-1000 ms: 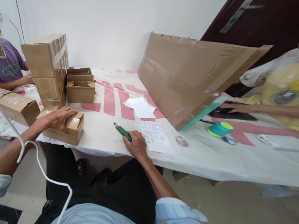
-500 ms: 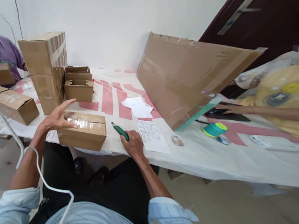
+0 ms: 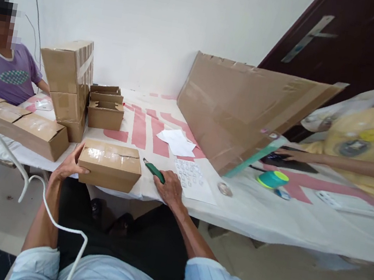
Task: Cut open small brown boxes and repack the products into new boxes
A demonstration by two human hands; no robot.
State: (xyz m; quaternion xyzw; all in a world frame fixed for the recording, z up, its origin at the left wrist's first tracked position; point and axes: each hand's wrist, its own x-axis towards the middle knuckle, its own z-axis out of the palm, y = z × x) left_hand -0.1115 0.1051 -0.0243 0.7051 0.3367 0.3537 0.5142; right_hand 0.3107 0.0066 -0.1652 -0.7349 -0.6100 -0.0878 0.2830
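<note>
A taped cardboard box (image 3: 110, 170) lies at the table's front edge, directly before me. My left hand (image 3: 71, 163) grips its left end, with the thumb on the front face and the other fingers round the end. To the right of the box, my right hand (image 3: 171, 188) is closed round a green utility knife (image 3: 154, 171). The knife's tip points toward the box without touching it. A printed sheet (image 3: 196, 182) lies just beyond my right hand.
Taped boxes (image 3: 39, 132) stand in a row at left, before a person in purple. Behind are a box stack (image 3: 72, 68) and open boxes (image 3: 105, 114). A large cardboard panel (image 3: 243, 106) leans at right, near a teal tape roll (image 3: 270, 179). A white cable (image 3: 51, 220) crosses my left arm.
My left hand has come down from above the box onto its left end. The left person's box now stands in the row. The view has shifted; my right hand still holds the knife.
</note>
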